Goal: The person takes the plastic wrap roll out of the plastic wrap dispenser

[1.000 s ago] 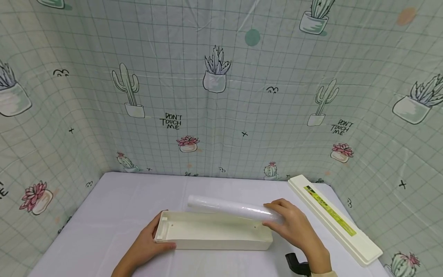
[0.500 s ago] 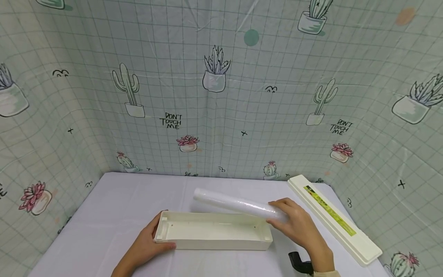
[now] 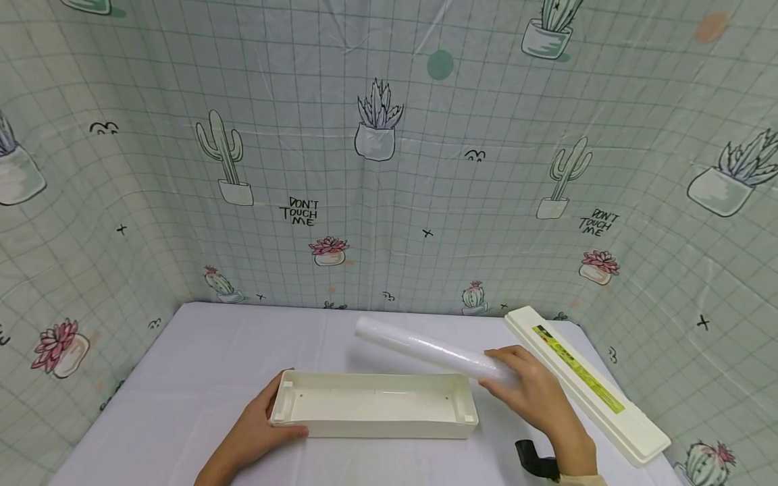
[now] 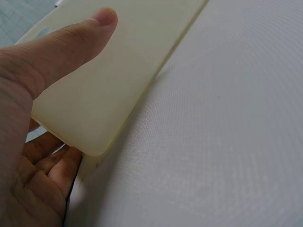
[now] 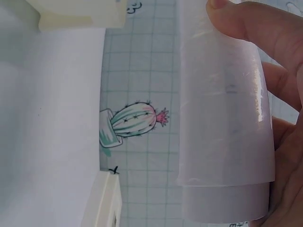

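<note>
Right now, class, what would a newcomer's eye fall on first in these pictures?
Probably the cactus-print backdrop filling the space behind the white table. Next comes the roll of plastic film, held slanting in the right hand beyond the open cream box that the left hand grips. A long lid with a yellow label lies at the right.

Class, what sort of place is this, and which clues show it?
Probably a makeshift workspace or filming booth: a pale green, grid-patterned fabric hanging printed with potted cacti encloses a white cloth-covered table on three sides.
</note>
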{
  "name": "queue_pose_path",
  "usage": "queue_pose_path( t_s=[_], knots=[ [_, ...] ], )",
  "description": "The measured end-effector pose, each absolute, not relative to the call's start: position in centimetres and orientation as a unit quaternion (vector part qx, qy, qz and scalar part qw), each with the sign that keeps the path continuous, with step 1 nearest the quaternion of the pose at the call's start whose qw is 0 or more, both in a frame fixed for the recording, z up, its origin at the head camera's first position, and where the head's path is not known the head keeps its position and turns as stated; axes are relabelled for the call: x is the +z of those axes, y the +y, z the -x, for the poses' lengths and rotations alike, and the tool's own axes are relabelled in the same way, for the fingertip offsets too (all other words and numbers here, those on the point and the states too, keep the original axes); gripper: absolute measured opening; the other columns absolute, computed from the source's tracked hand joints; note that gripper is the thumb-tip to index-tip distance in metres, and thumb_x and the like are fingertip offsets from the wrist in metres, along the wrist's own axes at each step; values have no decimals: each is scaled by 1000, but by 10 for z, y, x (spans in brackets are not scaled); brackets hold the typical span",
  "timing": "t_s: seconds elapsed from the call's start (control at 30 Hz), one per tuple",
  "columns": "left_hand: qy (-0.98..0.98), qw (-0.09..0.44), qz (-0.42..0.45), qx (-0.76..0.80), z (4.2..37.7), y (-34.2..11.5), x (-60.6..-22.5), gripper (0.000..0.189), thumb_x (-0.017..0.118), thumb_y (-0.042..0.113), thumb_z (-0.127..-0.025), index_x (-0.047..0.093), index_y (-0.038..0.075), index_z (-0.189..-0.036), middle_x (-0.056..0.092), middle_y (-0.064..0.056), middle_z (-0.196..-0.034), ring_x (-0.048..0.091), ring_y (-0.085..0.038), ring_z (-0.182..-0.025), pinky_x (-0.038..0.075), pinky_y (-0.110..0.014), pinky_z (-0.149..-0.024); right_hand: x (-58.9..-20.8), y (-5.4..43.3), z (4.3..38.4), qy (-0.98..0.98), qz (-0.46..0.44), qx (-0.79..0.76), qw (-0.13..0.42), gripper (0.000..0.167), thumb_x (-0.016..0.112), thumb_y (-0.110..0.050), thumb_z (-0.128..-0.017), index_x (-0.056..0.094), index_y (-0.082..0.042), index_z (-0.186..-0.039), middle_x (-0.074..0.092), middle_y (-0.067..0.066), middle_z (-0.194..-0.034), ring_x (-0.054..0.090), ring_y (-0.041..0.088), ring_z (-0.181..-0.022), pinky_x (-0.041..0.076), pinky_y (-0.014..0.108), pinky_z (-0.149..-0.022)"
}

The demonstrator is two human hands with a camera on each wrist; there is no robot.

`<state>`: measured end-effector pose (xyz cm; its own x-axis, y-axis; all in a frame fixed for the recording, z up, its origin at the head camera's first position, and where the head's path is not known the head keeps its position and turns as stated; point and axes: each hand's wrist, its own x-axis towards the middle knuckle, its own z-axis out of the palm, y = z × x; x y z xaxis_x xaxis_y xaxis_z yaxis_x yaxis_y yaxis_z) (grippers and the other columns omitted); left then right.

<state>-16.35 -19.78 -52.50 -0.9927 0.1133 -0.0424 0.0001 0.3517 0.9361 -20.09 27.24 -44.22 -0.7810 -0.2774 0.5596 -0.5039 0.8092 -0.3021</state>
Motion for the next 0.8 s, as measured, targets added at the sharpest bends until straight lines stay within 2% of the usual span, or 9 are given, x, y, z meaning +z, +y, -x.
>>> queue_pose_path(
  t_s=[0.6, 0.8],
  knots=[
    [830, 47, -31, 555, 162, -198, -528, 116, 95, 27, -74, 23, 10, -164, 44, -14, -160, 45, -28, -142, 43, -18, -103, -449, 295, 203, -922, -179, 225, 258, 46, 93, -20, -74, 76, -11, -116, 71, 1, -108, 66, 18, -91, 54, 43, -74],
    [830, 42, -34, 556, 161, -196, -528, 116, 95, 26, -73, 25, 10, -164, 45, -13, -159, 46, -27, -142, 42, -17, -103, -447, 304, 203, -924, -168, 225, 260, 45, 93, -18, -74, 76, -9, -116, 71, 3, -108, 68, 24, -93, 54, 48, -76]
  ],
)
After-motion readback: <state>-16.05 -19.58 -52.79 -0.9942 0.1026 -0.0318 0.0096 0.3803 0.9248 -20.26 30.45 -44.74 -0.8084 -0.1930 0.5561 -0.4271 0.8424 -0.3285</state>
